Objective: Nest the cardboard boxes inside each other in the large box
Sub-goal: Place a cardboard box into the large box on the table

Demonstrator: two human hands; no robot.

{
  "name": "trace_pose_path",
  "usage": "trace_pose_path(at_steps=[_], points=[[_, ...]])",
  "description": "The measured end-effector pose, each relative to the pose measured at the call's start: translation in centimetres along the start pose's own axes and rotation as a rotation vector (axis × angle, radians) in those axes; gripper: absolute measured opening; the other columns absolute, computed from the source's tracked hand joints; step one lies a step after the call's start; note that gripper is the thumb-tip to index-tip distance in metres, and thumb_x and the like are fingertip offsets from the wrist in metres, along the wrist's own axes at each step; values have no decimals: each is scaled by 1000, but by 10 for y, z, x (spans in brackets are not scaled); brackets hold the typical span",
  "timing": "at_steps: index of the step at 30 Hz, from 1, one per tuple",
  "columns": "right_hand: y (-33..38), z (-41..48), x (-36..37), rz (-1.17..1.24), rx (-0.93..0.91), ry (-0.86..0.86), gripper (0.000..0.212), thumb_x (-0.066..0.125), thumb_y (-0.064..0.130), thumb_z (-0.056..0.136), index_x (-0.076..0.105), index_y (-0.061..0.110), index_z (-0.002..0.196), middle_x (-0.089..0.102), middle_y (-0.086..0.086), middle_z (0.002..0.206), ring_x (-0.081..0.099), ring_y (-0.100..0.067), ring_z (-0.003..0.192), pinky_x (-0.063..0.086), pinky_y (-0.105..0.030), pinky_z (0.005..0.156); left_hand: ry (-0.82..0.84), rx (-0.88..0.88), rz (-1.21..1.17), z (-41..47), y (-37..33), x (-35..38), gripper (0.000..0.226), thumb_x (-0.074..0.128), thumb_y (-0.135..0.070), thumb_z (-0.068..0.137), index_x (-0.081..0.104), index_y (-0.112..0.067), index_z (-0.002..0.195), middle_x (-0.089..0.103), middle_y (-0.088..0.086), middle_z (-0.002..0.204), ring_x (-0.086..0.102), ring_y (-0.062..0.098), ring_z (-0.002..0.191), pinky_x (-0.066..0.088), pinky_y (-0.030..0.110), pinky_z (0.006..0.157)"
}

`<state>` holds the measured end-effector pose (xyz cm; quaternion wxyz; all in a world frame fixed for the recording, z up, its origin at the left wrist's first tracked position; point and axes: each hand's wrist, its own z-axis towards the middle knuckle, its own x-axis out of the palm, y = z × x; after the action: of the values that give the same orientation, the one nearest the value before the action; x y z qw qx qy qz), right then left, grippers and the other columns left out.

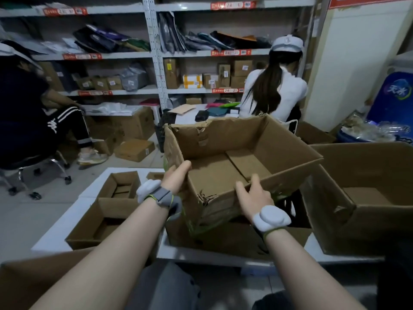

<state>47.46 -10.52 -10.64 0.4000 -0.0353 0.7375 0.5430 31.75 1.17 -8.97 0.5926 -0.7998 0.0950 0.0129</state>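
Note:
I hold an open, torn brown cardboard box (241, 142) tilted toward me, lifted above the table. My left hand (176, 177) grips its left near corner, thumb over the rim. My right hand (252, 195) clasps the near wall, fingers hooked over the edge. Under it lies another brown box (223, 238), mostly hidden. A large open box (366, 184) stands at the right. Two smaller open boxes sit at the left: a near one (100, 222) and a far one (121, 184).
The boxes rest on a white table (67, 215). A person in dark clothes sits on a wheeled stool (33, 166) at the left. Another person in white (272, 90) sits behind the held box. Shelves with parcels (156, 86) fill the back wall.

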Motion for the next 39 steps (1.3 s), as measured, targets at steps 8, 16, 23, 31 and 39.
trace_pose_path(at_steps=[8, 16, 23, 31, 39], points=[[-20, 18, 16, -170, -340, -186, 40, 28, 49, 97, 43, 19, 119, 57, -7, 67, 56, -33, 66, 40, -34, 54, 18, -71, -190, 12, 25, 7, 79, 58, -48, 66, 44, -14, 136, 47, 15, 140, 47, 35, 125, 38, 51, 101], [-24, 42, 42, -133, -484, -370, 47, 32, 43, 98, 43, 24, 140, 54, -5, 62, 59, -33, 62, 41, -32, 56, 45, -90, -405, 20, 37, 0, 50, 58, -44, 72, 58, -18, 115, 59, 12, 109, 58, 28, 98, 47, 37, 78], [-36, 59, 44, 101, -581, -346, 45, 39, 34, 98, 38, 29, 142, 64, 3, 53, 65, -16, 54, 56, -38, 62, 48, -45, -488, 25, 39, 3, 42, 53, -38, 88, 56, -16, 123, 63, 12, 106, 63, 25, 89, 52, 33, 76], [-42, 62, 42, 478, -246, -434, 58, 35, 28, 101, 7, 33, 152, 60, -2, 57, 62, -12, 55, 49, -13, 63, 74, -67, -658, 17, 34, 12, 46, 56, -44, 88, 58, -20, 127, 69, 13, 116, 72, 21, 76, 57, 28, 56], [-70, 89, 29, 1055, 531, -197, 66, 24, 60, 95, 13, 28, 151, 35, -15, 150, 46, -39, 127, 48, -52, 84, 89, -90, -660, 13, 34, 12, 49, 58, -47, 85, 60, -18, 124, 69, 14, 115, 70, 22, 76, 58, 30, 56]])
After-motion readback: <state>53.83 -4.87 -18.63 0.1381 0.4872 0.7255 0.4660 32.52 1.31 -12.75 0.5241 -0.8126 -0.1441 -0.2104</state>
